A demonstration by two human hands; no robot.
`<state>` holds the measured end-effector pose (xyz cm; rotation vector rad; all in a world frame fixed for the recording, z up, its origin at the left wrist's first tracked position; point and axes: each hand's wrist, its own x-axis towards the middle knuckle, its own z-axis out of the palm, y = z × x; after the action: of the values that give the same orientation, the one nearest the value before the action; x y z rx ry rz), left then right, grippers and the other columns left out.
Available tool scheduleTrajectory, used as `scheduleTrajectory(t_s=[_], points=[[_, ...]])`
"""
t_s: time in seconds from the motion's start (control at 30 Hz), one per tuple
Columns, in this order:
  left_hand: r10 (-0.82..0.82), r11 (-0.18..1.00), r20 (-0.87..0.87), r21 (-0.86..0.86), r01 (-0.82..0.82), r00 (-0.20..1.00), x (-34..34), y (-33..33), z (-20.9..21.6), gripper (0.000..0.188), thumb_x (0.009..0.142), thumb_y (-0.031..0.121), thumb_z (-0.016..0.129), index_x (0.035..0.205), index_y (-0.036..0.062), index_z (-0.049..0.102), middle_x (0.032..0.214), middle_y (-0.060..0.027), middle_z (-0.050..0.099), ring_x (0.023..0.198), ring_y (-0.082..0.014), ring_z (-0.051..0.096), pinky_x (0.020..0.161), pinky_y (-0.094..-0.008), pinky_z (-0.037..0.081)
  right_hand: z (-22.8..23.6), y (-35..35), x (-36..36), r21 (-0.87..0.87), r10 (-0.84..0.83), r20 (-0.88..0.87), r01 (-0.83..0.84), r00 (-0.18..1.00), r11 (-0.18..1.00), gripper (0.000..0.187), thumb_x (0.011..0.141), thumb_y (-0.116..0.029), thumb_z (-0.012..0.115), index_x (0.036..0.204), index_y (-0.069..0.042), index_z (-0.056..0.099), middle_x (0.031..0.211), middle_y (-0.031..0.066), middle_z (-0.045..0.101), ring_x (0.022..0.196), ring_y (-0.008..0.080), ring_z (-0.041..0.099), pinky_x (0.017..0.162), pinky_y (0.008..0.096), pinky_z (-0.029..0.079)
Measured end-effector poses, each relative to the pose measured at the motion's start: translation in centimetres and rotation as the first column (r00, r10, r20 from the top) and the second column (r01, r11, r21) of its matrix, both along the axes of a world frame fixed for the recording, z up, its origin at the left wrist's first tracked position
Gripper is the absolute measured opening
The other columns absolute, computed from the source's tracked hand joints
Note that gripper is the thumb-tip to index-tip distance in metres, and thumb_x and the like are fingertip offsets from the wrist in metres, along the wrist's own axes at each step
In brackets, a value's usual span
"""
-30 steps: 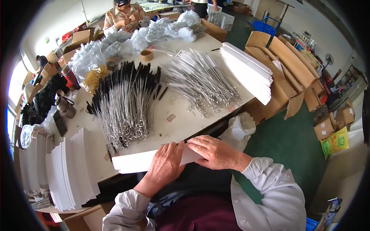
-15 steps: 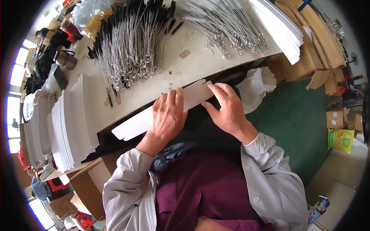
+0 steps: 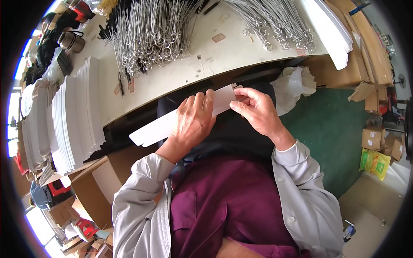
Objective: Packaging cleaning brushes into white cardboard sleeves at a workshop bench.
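Observation:
A long, narrow white paper carton [image 3: 157,128] slants above my lap, its right end higher. My left hand [image 3: 192,119] is closed round its middle, the fingers over the top face. At the right end my right hand [image 3: 260,112] has its thumb against the near corner and its fingers curled behind the end flap. The fingertips are partly hidden there. The far table edge carries a thick bundle of wire-handled brushes [image 3: 157,36] with ring ends and dark bristles.
Stacks of flat white cartons [image 3: 71,124] stand at the table's left end. More wire brushes [image 3: 279,26] and white cartons [image 3: 329,32] lie at the right. A metal mug [image 3: 72,41] is far left. A crumpled plastic bag [image 3: 294,88] hangs by the table edge; an open cardboard box [image 3: 92,189] sits lower left.
My right fingers have moved from the carton's top edge to behind its end flap, the thumb now on the corner. The carton looks opened out somewhat. The view has shifted, the table sliding upward.

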<state>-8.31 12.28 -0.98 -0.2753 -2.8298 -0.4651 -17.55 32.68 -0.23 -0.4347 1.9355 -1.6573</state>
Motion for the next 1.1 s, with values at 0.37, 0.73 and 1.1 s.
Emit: scheduleTrajectory(t_s=[0.37,0.73,1.1], points=[[-0.033,0.998,-0.034,0.043,0.034,0.999,1.3,-0.7,-1.3,0.069,0.071,0.012,0.082,0.132,-0.0025,0.055,0.121,-0.0192,0.067,0.099,-0.0337,0.069,0.088,-0.043,0.057,0.9,0.8,-1.0,-0.035,0.094,0.464,-0.088,0.881,0.996,0.047,0.101,-0.03,0.07,0.128,0.008,0.062,0.108,0.0152,0.071,0.057,0.0122,0.067,0.046,0.0215,0.051],[-0.074,0.978,0.124,0.201,0.048,0.99,0.5,-0.5,-0.3,0.064,0.07,0.014,0.082,0.128,0.0003,0.059,0.113,-0.016,0.07,0.094,-0.0344,0.071,0.082,-0.043,0.059,1.6,-0.6,-0.1,0.512,0.508,-0.758,-0.109,0.409,0.852,0.062,0.076,-0.02,0.086,0.128,0.003,0.062,0.124,0.0164,0.066,0.12,0.0341,0.061,0.108,0.0469,0.044],[-0.05,0.98,0.104,0.199,0.028,0.993,1.8,-2.8,0.2,0.065,0.072,0.018,0.085,0.127,0.0,0.058,0.112,-0.0182,0.069,0.099,-0.0374,0.07,0.086,-0.0468,0.057,0.7,-0.1,-1.7,0.571,0.597,-0.722,-0.186,0.35,0.8,0.056,0.082,-0.019,0.081,0.127,0.008,0.061,0.118,0.0191,0.066,0.111,0.0352,0.063,0.103,0.0439,0.048]])
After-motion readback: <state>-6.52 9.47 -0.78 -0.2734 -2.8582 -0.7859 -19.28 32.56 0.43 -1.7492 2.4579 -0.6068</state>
